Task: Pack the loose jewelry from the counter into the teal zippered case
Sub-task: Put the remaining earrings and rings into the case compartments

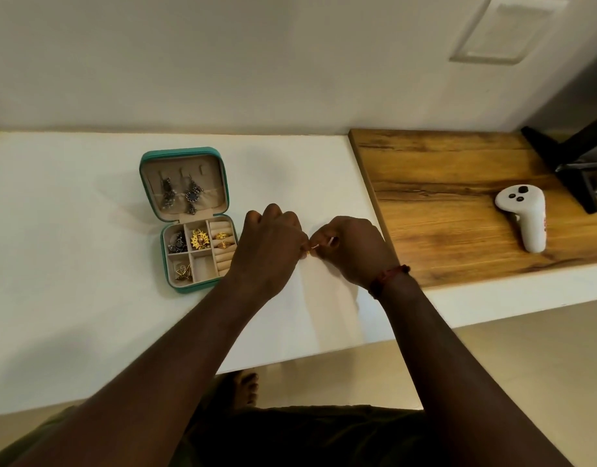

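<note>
Left grip [270, 241] and right grip [354, 251] meet above the white table [71, 264], both with fingers curled, pinching one small gold piece [308, 253] between their fingertips (too small to tell what kind). The piece is held just right of the teal case [179, 152], not yet in it. Red thread bracelet [388, 278] on the right wrist.

The case lies open on the table, left of the hands, lid laid back toward the far side. Dark drop earrings [191, 195] hang in the lid. In the base: silver pieces [176, 242] in the far-left compartment, a gold brooch-like piece [199, 239] in the far-middle one, two gold rings [222, 236] in the ring rolls on the right, thin gold bits [182, 271] in the near-left one. The left wrist covers the base's near-right corner.

Right of the table top, a wooden board [442, 197] carries a white controller [522, 220] and, at the far right, a black stand [573, 156]. A bare foot [245, 389] shows under the table's near edge.
</note>
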